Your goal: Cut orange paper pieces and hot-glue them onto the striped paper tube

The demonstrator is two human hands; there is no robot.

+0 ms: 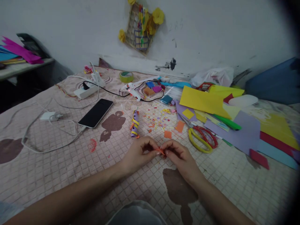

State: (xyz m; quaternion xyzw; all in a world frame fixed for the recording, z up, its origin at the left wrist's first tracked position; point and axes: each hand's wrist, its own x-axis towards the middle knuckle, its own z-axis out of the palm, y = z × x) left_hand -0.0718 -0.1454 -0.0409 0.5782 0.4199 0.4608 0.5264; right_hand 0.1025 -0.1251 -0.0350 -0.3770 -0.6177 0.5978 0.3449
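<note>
My left hand (138, 154) and my right hand (180, 156) meet low over the patterned bedsheet (58, 175). Both pinch a small orange paper piece (160, 151) between thumbs and fingertips. Just beyond the hands lie two orange paper squares (180, 126) and scattered paper scraps (159, 120). A purple paper roll with yellow and orange strips (135, 124) lies to the far left of the hands. Scissors with yellow and red handles (202, 138) rest to the right of my right hand.
A black phone (96, 113) on a cable lies left, with a power strip (87, 89), charger (50, 116) and glue gun (132, 90) behind. Coloured paper sheets (234, 125) cover the right side. A tape roll (126, 76) and wall craft (142, 26) sit at the back.
</note>
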